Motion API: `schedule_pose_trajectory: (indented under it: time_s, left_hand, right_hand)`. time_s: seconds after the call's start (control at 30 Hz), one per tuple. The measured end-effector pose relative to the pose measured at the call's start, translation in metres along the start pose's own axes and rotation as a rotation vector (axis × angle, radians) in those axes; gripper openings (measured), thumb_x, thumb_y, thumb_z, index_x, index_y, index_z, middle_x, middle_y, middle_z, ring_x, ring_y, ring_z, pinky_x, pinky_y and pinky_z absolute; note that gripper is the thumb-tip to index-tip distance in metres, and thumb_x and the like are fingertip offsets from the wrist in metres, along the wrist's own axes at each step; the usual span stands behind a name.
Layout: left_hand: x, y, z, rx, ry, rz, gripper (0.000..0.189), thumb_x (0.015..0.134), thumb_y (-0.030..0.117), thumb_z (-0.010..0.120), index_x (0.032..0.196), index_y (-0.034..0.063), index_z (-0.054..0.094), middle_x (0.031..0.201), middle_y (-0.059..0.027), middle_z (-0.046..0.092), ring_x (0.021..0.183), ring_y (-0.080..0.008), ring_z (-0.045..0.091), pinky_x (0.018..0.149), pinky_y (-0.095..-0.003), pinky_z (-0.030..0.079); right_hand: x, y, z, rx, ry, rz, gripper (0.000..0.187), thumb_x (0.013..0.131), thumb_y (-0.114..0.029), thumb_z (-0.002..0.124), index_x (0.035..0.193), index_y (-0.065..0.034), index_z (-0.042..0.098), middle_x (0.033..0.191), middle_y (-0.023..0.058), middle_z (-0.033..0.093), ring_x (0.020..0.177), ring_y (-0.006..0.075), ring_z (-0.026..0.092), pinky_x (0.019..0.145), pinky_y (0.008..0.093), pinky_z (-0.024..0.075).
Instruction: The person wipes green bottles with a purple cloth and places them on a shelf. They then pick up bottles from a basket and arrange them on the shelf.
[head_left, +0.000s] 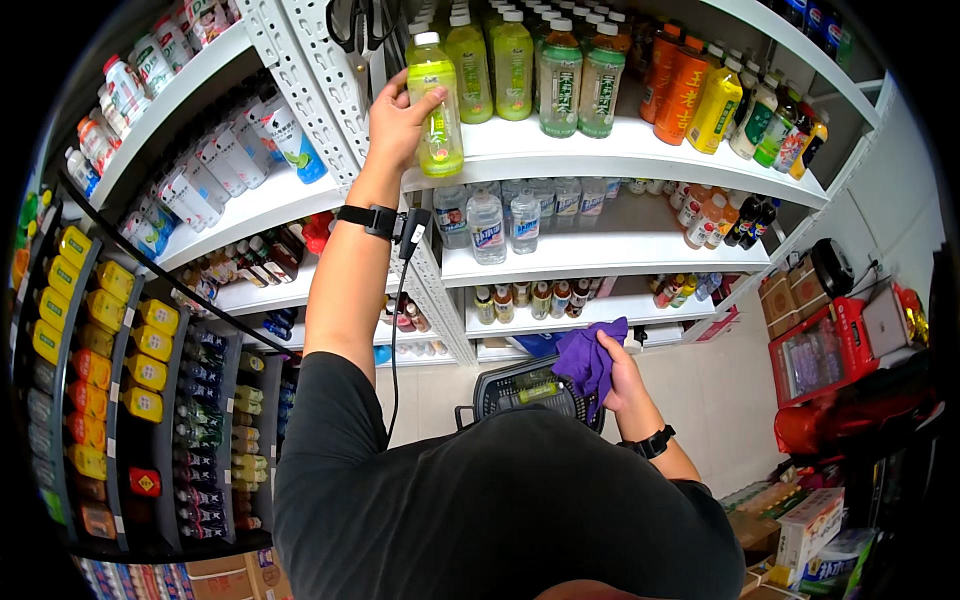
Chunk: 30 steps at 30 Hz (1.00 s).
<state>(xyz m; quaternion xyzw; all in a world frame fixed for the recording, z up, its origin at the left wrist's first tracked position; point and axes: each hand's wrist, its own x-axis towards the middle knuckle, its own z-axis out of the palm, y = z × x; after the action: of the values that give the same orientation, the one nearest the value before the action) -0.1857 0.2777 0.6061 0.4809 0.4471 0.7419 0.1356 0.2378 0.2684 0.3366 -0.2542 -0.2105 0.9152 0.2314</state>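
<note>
My left hand (401, 116) grips a yellow-green tea bottle (441, 124) with a white cap, upright at the front edge of the upper white shelf (510, 146). Whether its base rests on the shelf I cannot tell. Matching green bottles (514, 71) stand in rows just right of it. Lower down, my right hand (621, 371) holds a crumpled purple cloth (589, 356). Beneath the cloth, a dark plastic basket (491, 390) is on the floor, with a similar yellow-green bottle (538, 391) lying in it. My torso hides the near side of the basket.
Lower shelves hold clear water bottles (487, 225) and small drinks. Black-handled scissors (360, 37) hang on the perforated shelf post (311, 82). At left stands a drinks cooler (161, 360). A red-framed box (821, 352) and cartons (814, 525) are at right.
</note>
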Motion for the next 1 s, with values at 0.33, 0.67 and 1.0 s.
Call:
schedule_pose_trajectory:
  time_s: [0.33,0.67,1.0]
  left_hand:
    - [0.002,-0.018,-0.005,0.1,0.034,0.185,0.068,0.088,0.014,0.079,0.145,0.0011,0.044,0.127,-0.0126,0.063,0.114,-0.0199,0.062,0.1,-0.0324,0.049]
    - [0.001,-0.074,0.001,0.591,0.315,0.183,0.103,0.069,0.026,0.09,0.148,-0.0048,0.031,0.132,-0.0237,0.058,0.121,-0.0372,0.059,0.105,-0.0405,0.046]
    - [0.008,-0.066,0.006,0.584,0.274,-0.057,0.072,0.076,0.03,0.085,0.129,-0.0041,0.049,0.119,-0.0238,0.067,0.109,-0.0363,0.067,0.095,-0.041,0.052]
  right_hand:
    - [-0.004,-0.005,0.0,0.04,0.035,-0.002,0.038,0.102,-0.032,0.056,0.119,0.0006,0.064,0.113,0.0133,0.072,0.1,0.0261,0.071,0.092,0.0396,0.055]
    - [0.003,0.002,-0.005,0.057,0.035,-0.012,0.037,0.102,-0.032,0.057,0.12,-0.0011,0.064,0.114,0.0124,0.072,0.103,0.0262,0.07,0.095,0.0404,0.0541]
    - [-0.004,0.012,-0.001,0.09,0.058,-0.065,0.036,0.102,-0.032,0.056,0.124,-0.0037,0.062,0.119,0.0116,0.07,0.108,0.0263,0.068,0.099,0.0413,0.052]
